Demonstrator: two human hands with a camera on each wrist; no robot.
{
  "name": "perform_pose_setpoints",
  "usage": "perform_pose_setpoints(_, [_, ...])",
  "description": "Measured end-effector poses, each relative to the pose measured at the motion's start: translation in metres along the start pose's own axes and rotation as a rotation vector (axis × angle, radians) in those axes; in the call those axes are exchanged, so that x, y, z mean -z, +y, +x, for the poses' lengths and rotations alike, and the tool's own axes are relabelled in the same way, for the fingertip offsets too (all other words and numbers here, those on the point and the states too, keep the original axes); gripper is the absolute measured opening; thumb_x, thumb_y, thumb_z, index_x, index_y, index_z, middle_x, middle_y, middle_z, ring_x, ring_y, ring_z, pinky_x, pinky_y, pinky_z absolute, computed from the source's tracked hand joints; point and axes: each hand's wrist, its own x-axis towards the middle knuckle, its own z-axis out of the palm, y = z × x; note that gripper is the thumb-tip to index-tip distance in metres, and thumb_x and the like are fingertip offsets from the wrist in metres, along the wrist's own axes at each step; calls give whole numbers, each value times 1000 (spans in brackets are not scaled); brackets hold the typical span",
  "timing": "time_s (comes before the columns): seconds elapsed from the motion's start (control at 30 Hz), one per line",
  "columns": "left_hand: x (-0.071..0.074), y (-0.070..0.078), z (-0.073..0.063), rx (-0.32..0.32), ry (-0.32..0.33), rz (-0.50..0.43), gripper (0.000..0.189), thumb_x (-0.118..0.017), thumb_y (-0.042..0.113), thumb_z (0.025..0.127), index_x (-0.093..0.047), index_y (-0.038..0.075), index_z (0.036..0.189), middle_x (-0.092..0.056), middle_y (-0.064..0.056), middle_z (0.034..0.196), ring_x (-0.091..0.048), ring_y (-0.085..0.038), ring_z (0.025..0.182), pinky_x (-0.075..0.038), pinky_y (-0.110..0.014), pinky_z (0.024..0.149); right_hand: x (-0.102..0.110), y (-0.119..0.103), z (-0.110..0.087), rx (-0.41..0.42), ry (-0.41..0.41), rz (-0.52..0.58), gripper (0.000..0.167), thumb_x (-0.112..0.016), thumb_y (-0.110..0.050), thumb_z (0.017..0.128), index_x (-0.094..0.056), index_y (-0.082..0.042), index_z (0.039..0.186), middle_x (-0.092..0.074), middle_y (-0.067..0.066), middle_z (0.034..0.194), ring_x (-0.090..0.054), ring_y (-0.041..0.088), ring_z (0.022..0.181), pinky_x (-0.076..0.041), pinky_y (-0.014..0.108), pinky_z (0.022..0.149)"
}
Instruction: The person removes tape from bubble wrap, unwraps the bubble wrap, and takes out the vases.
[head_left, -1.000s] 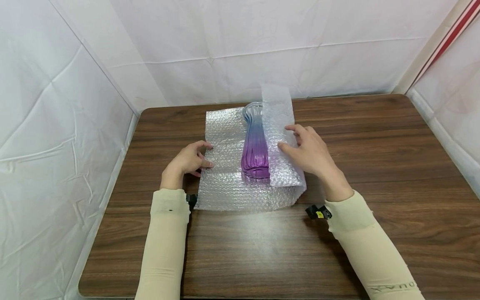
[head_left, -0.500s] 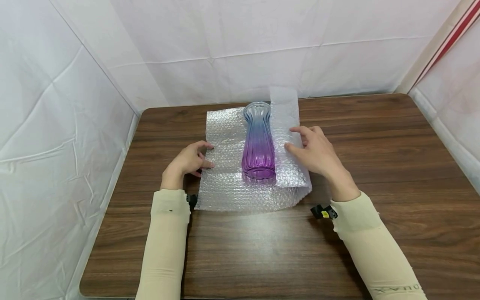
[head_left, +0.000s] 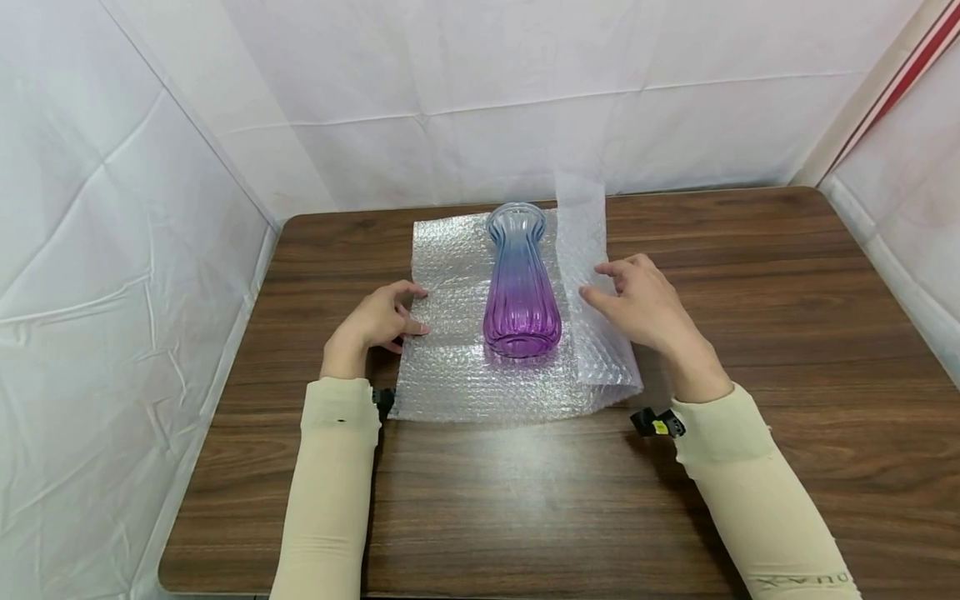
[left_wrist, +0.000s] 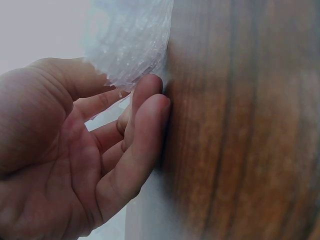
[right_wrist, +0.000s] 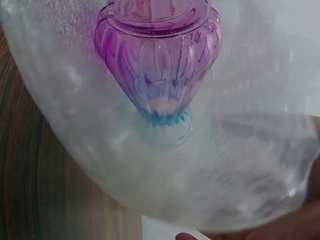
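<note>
A ribbed glass vase [head_left: 522, 292], blue at the neck and purple at the base, lies on a sheet of bubble wrap [head_left: 457, 375]. My left hand [head_left: 375, 318] holds the sheet's left edge with its fingers curled; some of its fingertips reach the table surface in the left wrist view. On the other side, my right hand [head_left: 643, 302] touches the flap [head_left: 588, 250], thumb and index finger apart and fairly straight. That flap stands up in a curl beside the vase. Seen from the right wrist, the wrap hides most of the right hand.
The dark wooden table [head_left: 510, 517] extends toward the front and right. White fabric walls [head_left: 337, 67] enclose its back and sides. Small black wrist cameras [head_left: 658, 422] sit at both cuffs.
My right hand has moved right, and the flap has swung right with it, uncovering the whole vase. The left hand and the vase have stayed in place.
</note>
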Motion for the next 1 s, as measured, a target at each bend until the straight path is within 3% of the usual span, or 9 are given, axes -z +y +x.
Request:
perform_pose_setpoints(0.27, [0,1,-1,3,0,2,63,-79,13,93,-52,22,149,-61,-14,102,-65,-25,84,-65,-40,69,1,2,-1,19,-10,-44,68,-63,-48,100,-58,4,143,-58,23,117,-50,34,114,-44,52,93])
perform_pose_setpoints(0.53, [0,2,-2,2,0,0,63,-79,12,93,-51,22,149,-59,-14,101,-64,-24,82,-65,-40,69,4,8,0,-12,-12,-56,75,-67,-52,97,-57,6,143,-54,16,101,-48,31,104,-40,44,84])
perform_pose_setpoints(0.7, [-1,3,-2,0,4,-1,63,-79,13,93,-52,22,149,-60,-13,100,-64,-24,82,-65,-40,69,6,10,1,-46,-53,-48,83,-68,-59,94,-56,7,143,-65,23,117,-56,36,113,-48,52,93])
perform_pose_setpoints(0.8, [-1,3,-2,1,5,-2,63,-79,12,93,-52,22,149,-60,-13,99,-64,-23,81,-65,-40,69,7,12,1,-64,-79,-49,87,-67,-62,93,-54,6,144,-64,27,131,-57,40,123,-47,59,101])
perform_pose_setpoints(1.0, [-1,2,-2,3,5,-3,63,-79,13,93,-52,22,149,-61,-13,99,-64,-23,80,-65,-40,69,7,16,0,-89,-107,-61,85,-64,-60,96,-49,4,149,-59,30,140,-52,47,133,-44,64,106])
